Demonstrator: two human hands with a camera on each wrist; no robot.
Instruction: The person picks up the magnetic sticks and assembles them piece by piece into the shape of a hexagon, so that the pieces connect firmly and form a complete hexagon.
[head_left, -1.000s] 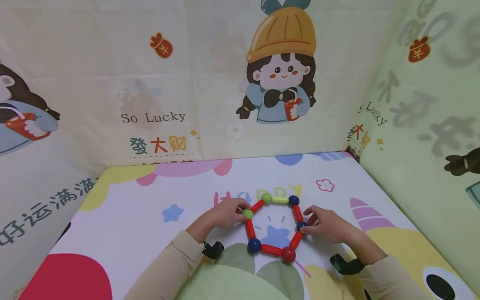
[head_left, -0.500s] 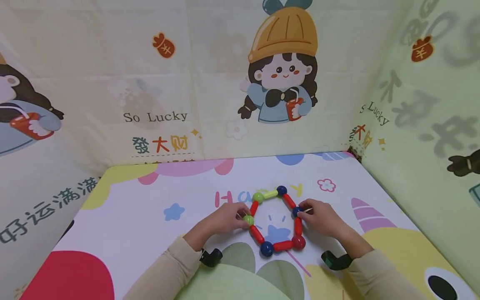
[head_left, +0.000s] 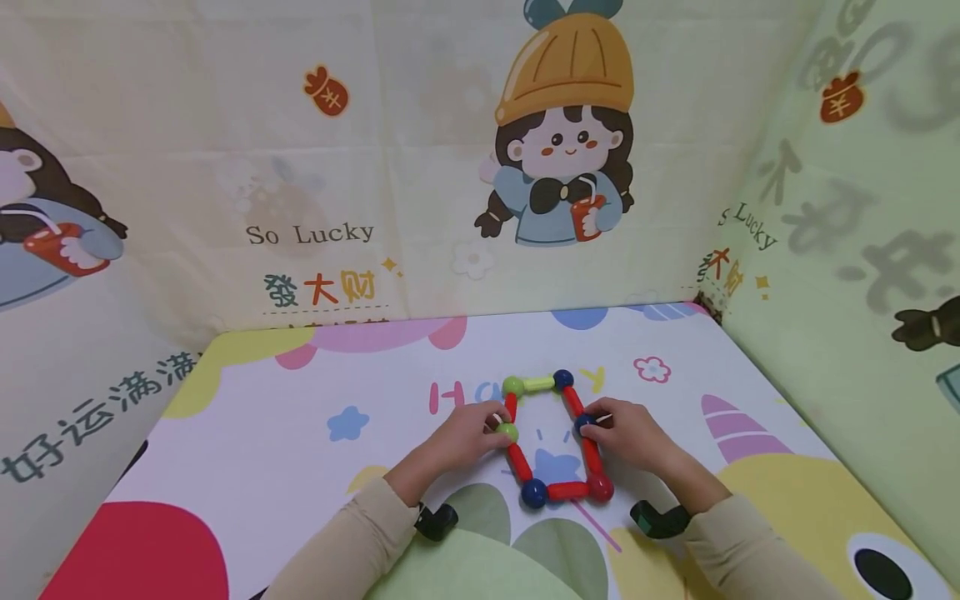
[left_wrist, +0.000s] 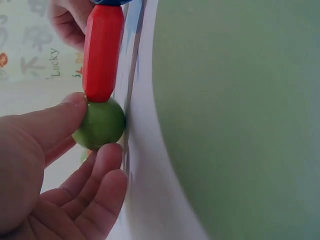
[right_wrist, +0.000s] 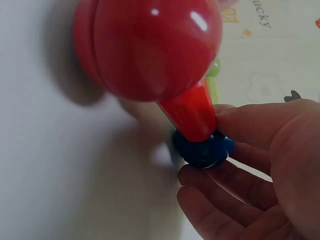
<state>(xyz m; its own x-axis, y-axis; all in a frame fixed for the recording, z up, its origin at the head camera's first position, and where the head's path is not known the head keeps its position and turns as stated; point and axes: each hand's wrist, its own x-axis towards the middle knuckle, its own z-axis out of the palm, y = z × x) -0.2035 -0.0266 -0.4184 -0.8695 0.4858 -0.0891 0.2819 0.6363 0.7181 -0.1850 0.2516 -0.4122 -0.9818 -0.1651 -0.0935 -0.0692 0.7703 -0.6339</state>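
A closed ring of coloured balls joined by short rods lies on the table in the head view. My left hand pinches the green ball on the ring's left side between thumb and fingers. Opposite, my right hand holds a blue ball the same way. A red rod runs from the green ball to a blue ball at the near end. Beside that sits a red ball. At the far end another green ball and blue ball flank a light green rod.
The tabletop has a printed cartoon cover. A cloth wall stands behind it, with more cloth on the left and right. Each wrist wears a small black camera, such as the left one.
Both hands have moved toward each other, squeezing the ring's sides inward. It has become narrower and longer, its far end shifting away. The right hand, looser at first, now grips its blue ball.
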